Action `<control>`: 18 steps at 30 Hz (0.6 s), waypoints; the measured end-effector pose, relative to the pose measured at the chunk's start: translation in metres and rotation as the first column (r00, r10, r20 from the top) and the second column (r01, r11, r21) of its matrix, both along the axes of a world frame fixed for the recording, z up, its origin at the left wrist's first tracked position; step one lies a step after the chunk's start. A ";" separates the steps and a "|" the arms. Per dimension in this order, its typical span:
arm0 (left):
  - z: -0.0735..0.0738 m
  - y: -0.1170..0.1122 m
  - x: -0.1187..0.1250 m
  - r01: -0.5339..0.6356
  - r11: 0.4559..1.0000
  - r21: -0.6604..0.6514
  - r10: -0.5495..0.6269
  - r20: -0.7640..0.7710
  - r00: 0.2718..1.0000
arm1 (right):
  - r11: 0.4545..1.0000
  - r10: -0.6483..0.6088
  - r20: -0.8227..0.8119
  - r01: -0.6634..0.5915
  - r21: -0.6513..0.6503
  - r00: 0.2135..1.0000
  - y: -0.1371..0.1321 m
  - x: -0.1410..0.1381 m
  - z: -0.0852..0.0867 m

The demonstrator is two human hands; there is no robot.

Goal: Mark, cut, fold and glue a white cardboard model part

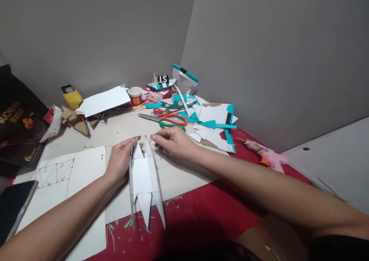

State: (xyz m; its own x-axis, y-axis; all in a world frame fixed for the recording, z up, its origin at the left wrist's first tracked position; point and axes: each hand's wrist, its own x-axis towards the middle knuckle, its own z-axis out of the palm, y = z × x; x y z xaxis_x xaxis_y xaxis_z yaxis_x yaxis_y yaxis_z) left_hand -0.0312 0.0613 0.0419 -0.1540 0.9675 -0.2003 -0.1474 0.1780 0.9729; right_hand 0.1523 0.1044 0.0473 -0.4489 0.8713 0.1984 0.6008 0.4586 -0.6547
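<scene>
A white folded cardboard boat piece with pointed flaps at both ends lies in front of me, its near tips reaching over the red table cover. My left hand is closed on its far left point, thumb and fingers pinching the edge. Beside the far right point, my right hand has its thumb and forefinger pressed together. Whether anything sits in that pinch is too small to make out. Past my right hand lie orange-handled scissors and green-handled scissors.
At left are a sheet with a drawn truss, a phone and a black bag. Along the back stand a yellow bottle, a paper cup and small model boats. A pink glue gun lies at right.
</scene>
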 end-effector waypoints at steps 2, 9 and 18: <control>-0.003 0.001 0.000 0.003 1.000 -0.001 -0.003 0.003 1.000 | 0.998 0.027 -0.097 -0.032 -0.046 0.995 -0.016 -0.016 -0.006; -0.012 0.004 -0.001 0.020 1.000 -0.018 -0.020 -0.013 1.000 | 0.998 -0.036 -0.222 0.023 -0.061 0.974 -0.017 -0.032 -0.017; -0.010 0.004 0.001 0.068 0.997 -0.042 -0.072 -0.121 0.990 | 0.992 0.005 -0.296 -0.042 -0.118 0.955 -0.021 -0.030 -0.024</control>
